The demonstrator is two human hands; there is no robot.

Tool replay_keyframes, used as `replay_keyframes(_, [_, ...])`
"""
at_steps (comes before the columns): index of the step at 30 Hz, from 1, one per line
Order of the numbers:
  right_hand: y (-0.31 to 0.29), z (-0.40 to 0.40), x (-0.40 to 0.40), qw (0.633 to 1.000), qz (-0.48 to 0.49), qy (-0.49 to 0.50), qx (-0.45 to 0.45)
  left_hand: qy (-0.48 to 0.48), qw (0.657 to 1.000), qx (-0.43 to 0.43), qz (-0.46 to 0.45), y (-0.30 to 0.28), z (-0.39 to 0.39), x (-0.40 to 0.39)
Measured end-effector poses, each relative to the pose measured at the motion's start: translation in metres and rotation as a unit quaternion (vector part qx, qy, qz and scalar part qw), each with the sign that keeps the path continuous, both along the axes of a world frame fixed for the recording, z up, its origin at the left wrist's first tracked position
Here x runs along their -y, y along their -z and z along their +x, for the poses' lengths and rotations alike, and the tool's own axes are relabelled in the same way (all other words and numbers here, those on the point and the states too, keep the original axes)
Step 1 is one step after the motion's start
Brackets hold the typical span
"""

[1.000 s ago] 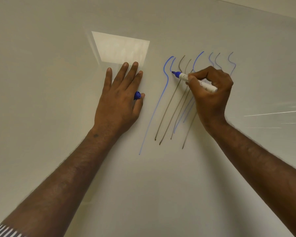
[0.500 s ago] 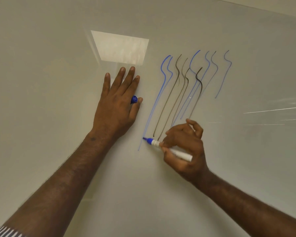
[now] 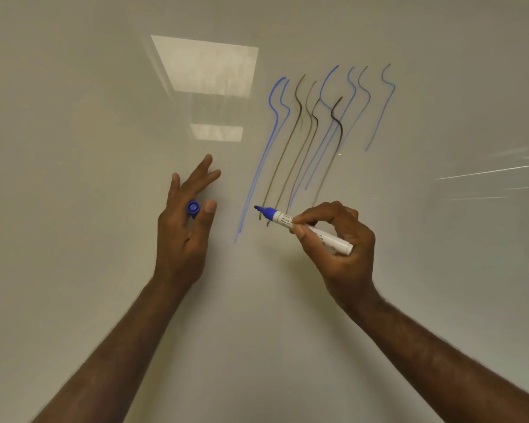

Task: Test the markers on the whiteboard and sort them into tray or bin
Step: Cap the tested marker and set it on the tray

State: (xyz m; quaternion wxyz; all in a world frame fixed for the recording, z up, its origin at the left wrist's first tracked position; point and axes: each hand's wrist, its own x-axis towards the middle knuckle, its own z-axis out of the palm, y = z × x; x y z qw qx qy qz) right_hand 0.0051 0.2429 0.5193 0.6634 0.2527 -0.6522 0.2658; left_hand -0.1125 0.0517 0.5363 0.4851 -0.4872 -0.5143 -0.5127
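Observation:
A whiteboard (image 3: 104,209) fills the view, with several wavy blue and brown test lines (image 3: 306,138) on it right of centre. My right hand (image 3: 339,239) grips a white marker (image 3: 306,225) with a blue tip. The tip points left, just off the lower ends of the lines. My left hand (image 3: 185,221) hovers left of the lines with its fingers spread, and the blue marker cap (image 3: 193,207) is pinched between its thumb and a finger.
Ceiling lights reflect in the whiteboard's upper middle (image 3: 208,65). Faint streaks of glare show at the right side (image 3: 486,172). Neither a tray nor a bin is in view.
My right hand drew a new blue line down beside the leftmost one, then lifted the tip off. My left hand came off the board and dropped lower, still holding the cap.

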Motion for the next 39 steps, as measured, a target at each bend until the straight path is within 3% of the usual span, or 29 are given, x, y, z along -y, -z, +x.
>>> replay_keyframes(4, [0.017, 0.003, 0.004, 0.999, -0.035, -0.027, 0.026, 0.104, 0.992, 0.053, 0.044, 0.031, 0.014, -0.006])
replay_keyframes(7, [0.034, 0.003, 0.006, 0.996, -0.044, -0.060, 0.052, 0.218, 0.968, 0.105, 0.070, 0.049, 0.021, -0.011])
replay_keyframes(14, [0.067, 0.007, 0.017, 0.986, -0.077, -0.125, 0.081, 0.321, 0.927, 0.170, 0.091, 0.066, 0.050, -0.021])
replay_keyframes(23, [0.077, 0.004, 0.023, 0.983, -0.093, -0.131, 0.091, 0.359, 0.902, 0.218, 0.102, 0.064, 0.060, -0.029])
replay_keyframes(36, [0.068, -0.001, 0.023, 0.987, -0.053, -0.107, 0.111, 0.409, 0.886, 0.210, 0.065, 0.069, 0.066, -0.040])
replay_keyframes(39, [0.061, 0.002, 0.029, 0.974, -0.061, -0.165, 0.142, 0.422, 0.877, 0.216, 0.085, 0.073, 0.074, -0.043])
